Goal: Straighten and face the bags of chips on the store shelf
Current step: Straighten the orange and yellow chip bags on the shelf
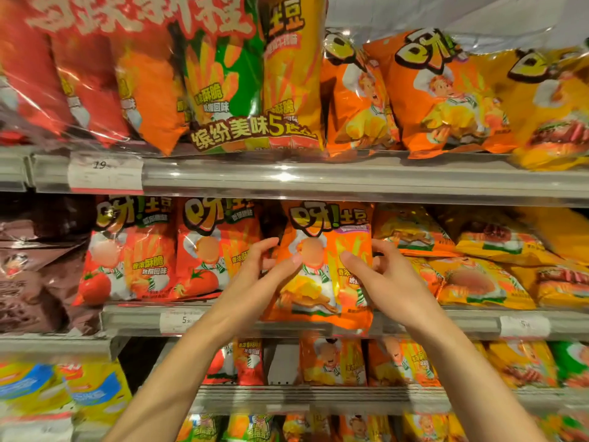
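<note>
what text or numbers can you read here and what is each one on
"缤纷美味5连包": multipack, last characters unclear
"香浓酥脆 吮指回味": red bag
"呀!土豆": orange bag, held at its sides by the left hand and right hand
"19": top price tag, rest blurred
"5": middle price tag, rest blurred
Other tags and bag small print: too blurred to read

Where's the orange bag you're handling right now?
Head view, centre: the orange bag stands on the middle shelf between both hands, red bags to its left, yellow bags right.
</note>
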